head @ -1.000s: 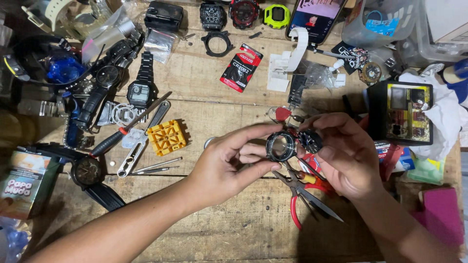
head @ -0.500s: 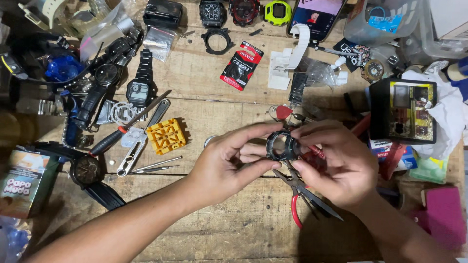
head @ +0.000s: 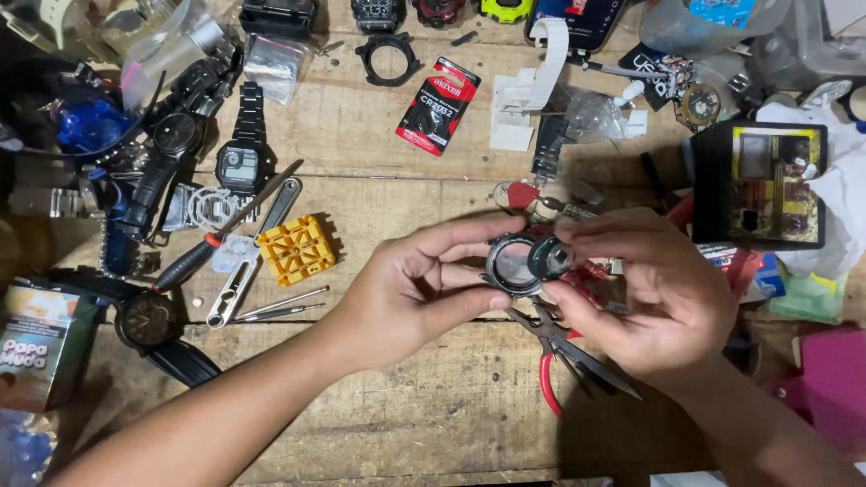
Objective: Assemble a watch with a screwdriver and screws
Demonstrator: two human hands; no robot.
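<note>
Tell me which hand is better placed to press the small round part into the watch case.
Probably the right hand: its fingertips already pinch the small round part at the rim of the watch case. The left hand grips the case from the other side, steadying it above the table.

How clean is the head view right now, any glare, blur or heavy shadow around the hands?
Head view: sharp at the centre, no motion blur on the left hand or right hand; the round watch case between them shows pale glare on its glass; a dark shadow falls under the right hand over the red-handled pliers; the left edge and lower right corner are dim.
</note>
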